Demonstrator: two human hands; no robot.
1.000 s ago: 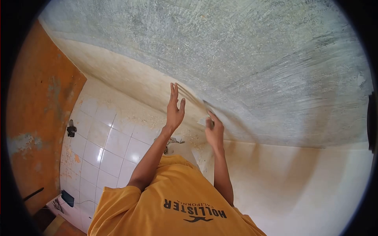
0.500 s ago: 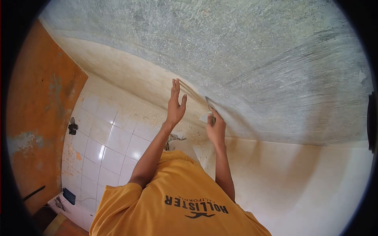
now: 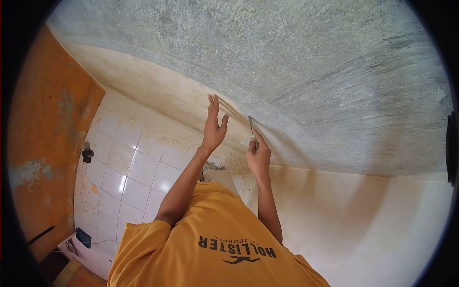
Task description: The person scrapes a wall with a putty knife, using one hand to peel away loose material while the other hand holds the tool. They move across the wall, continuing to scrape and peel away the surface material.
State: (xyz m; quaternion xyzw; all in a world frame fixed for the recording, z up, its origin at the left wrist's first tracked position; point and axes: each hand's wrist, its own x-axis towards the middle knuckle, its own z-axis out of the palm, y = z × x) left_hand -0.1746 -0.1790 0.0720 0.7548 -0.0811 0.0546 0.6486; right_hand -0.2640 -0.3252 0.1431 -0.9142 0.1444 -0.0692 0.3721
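Observation:
My right hand (image 3: 259, 158) is closed around the handle of a scraper (image 3: 250, 124), its thin blade pointing up toward the wall. The blade's end lies right at the border between the mottled grey wall (image 3: 287, 62) and the cream-painted band (image 3: 148, 74). Something pale shows beside the handle, partly hidden by my fingers. To the left, my left hand (image 3: 214, 131) is held up open with fingers stretched, over the cream band in this view. Nothing is in it.
Flakes and crumbs (image 3: 174, 141) lie along the foot of the wall on the white tiled floor (image 3: 143, 167). An orange wall (image 3: 48, 119) with peeled patches stands at the left. A small dark object (image 3: 87, 154) sits on the floor near it.
My right hand and the scraper have shifted slightly left, and more of the blade shows. The left hand has hardly moved and stays open.

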